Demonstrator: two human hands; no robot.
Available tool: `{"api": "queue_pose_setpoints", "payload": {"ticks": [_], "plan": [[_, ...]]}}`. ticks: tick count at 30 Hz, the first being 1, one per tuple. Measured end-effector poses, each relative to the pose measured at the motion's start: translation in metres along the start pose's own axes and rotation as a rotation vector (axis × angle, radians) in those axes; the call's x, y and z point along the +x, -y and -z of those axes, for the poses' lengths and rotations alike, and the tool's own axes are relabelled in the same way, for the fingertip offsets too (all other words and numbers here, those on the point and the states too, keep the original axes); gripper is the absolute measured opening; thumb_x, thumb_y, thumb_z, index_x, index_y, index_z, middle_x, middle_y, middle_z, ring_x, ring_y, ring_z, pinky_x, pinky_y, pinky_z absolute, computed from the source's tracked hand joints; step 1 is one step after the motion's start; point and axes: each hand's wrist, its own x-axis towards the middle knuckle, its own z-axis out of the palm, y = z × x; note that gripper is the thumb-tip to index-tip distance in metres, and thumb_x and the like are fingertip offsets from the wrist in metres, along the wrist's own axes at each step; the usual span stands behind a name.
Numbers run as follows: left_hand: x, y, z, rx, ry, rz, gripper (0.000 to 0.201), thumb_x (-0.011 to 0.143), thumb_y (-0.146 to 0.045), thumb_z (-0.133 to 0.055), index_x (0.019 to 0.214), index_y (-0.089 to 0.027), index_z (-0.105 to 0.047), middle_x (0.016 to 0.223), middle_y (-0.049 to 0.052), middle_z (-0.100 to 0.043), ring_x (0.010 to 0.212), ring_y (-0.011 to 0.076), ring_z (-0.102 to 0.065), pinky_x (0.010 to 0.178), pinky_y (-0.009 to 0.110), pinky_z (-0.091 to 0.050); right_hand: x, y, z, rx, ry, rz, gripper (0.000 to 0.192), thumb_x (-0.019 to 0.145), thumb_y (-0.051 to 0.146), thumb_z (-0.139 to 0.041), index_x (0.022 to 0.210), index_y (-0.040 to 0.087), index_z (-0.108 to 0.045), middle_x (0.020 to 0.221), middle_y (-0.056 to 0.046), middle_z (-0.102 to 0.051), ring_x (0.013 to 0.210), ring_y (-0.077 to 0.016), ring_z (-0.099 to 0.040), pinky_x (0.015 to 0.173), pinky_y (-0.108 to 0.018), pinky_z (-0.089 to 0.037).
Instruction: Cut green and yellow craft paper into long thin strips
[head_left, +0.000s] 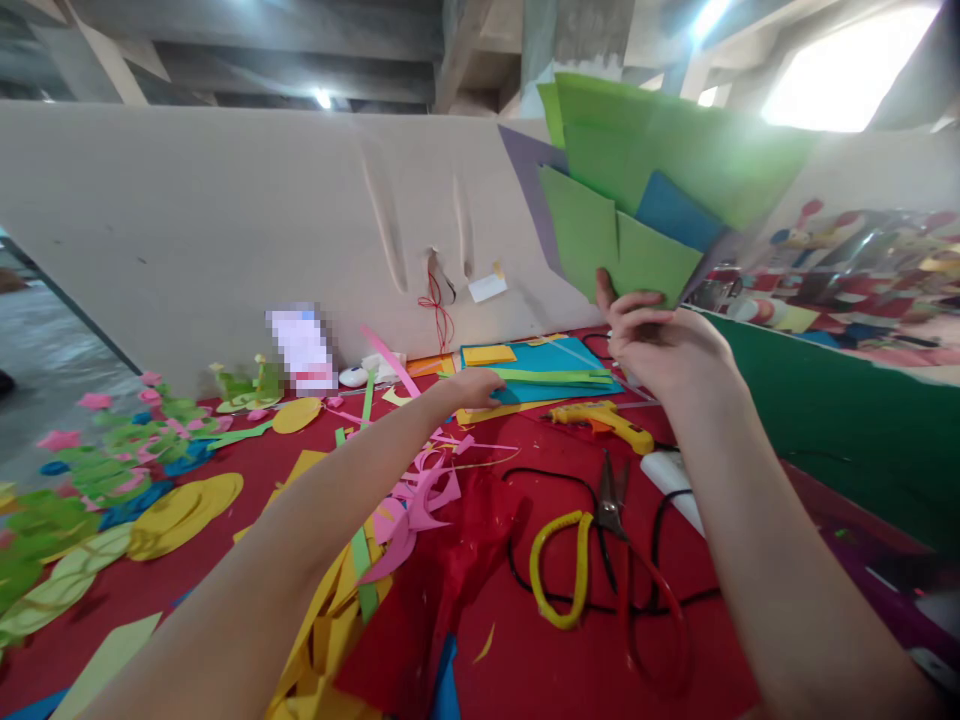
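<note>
My right hand [645, 335] is raised and closed on the lower edge of a fanned stack of green foam sheets [667, 150]. A purple sheet [534, 195] and a blue piece [679, 210] show among them. My left hand [478, 390] reaches low over the red table, at the left end of a flat blue foam sheet [540, 352] and light green strips [559, 377]. Its fingers are curled, and what they grip is hidden. Just to the right lie a yellow glue gun [604, 420] and open scissors [609, 510] with yellow and red handles.
Pink scraps [420, 500] and yellow offcuts [330, 630] litter the red table [517, 640]. Foam flowers [142, 430] and yellow discs [187, 510] stand at left. A blurred phone [302, 347] leans on the white partition [225, 220]. A black cord [551, 472] loops around the scissors.
</note>
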Motion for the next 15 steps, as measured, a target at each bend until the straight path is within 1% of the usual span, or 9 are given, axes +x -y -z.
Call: {"api": "queue_pose_setpoints", "payload": {"ticks": [2,6,8,12,15], "plan": [[0.0031,0.0017,-0.0007,-0.01,0.005,0.011,0.025,0.083,-0.028,-0.048,0.104,-0.014,-0.051,0.105,0.008,-0.054,0.089,0.0189,-0.055,0.075,0.039,-0.047,0.001,-0.0004,0.0008,0.017,0.006,-0.005,0.05,0.077,-0.005,-0.021,0.051,0.013,-0.06,0.089,0.002,-0.065,0.045,0.0081,-0.045,0.034,0.006,-0.023],[0.0086,0.0034,-0.0011,-0.043,-0.008,0.052,0.025,0.084,-0.028,-0.048,0.104,-0.014,-0.051,0.105,0.008,-0.054,0.088,0.0185,-0.055,0.075,0.038,-0.047,-0.0006,0.0,0.0012,0.123,0.053,-0.018,0.052,0.078,-0.004,-0.018,0.049,0.012,-0.058,0.091,0.003,-0.064,0.043,0.0102,-0.042,0.036,0.009,-0.023],[0.0097,0.0041,0.0,-0.072,-0.026,0.067,0.025,0.084,-0.028,-0.047,0.105,-0.015,-0.051,0.105,0.008,-0.054,0.089,0.0186,-0.055,0.075,0.038,-0.047,-0.0018,0.0004,0.0012,0.133,0.046,-0.019,0.051,0.078,-0.004,-0.019,0.049,0.012,-0.057,0.089,0.003,-0.064,0.043,0.0094,-0.042,0.036,0.007,-0.024],[0.0094,0.0061,0.0045,-0.165,-0.077,0.094,0.025,0.083,-0.028,-0.048,0.104,-0.014,-0.052,0.105,0.007,-0.054,0.088,0.0186,-0.055,0.075,0.038,-0.047,0.0003,-0.0021,0.0017,0.074,-0.003,-0.001,0.043,0.076,-0.004,-0.025,0.056,0.014,-0.058,0.085,0.001,-0.064,0.044,0.0043,-0.043,0.032,0.0,-0.028],[0.0096,0.0085,0.0061,-0.262,-0.159,0.125,0.026,0.083,-0.028,-0.048,0.104,-0.014,-0.052,0.106,0.007,-0.053,0.089,0.0194,-0.055,0.074,0.038,-0.047,0.0074,-0.0075,0.0063,-0.098,-0.109,0.087,0.025,0.072,0.001,-0.04,0.06,0.012,-0.059,0.075,-0.006,-0.064,0.044,-0.0036,-0.047,0.032,-0.012,-0.036]]}}
